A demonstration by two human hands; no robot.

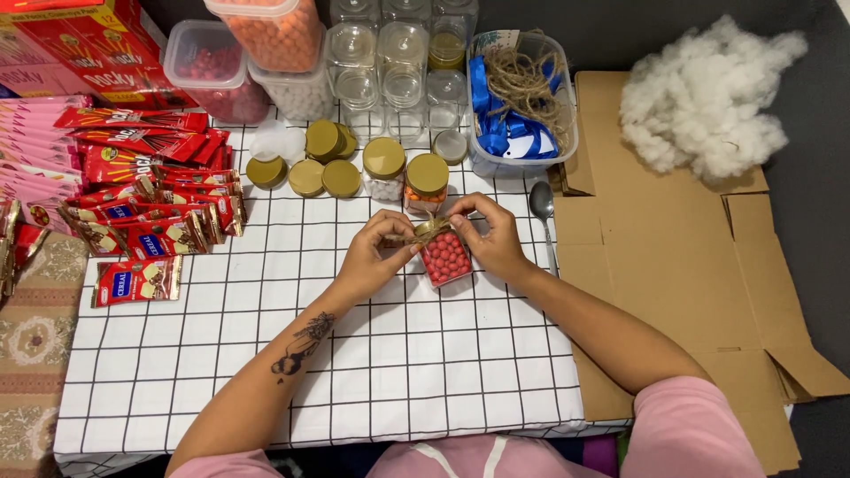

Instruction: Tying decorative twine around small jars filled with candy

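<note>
Jar of red candies on checked cloth, left hand and right hand both pinching twine at its gold lid

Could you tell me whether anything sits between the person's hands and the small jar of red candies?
Nothing visible does. The left hand and right hand are both already at the jar of red candies, fingertips on the twine at its gold lid.

Bright, even overhead light; soft shadows, sharp focus, little glare.
</note>
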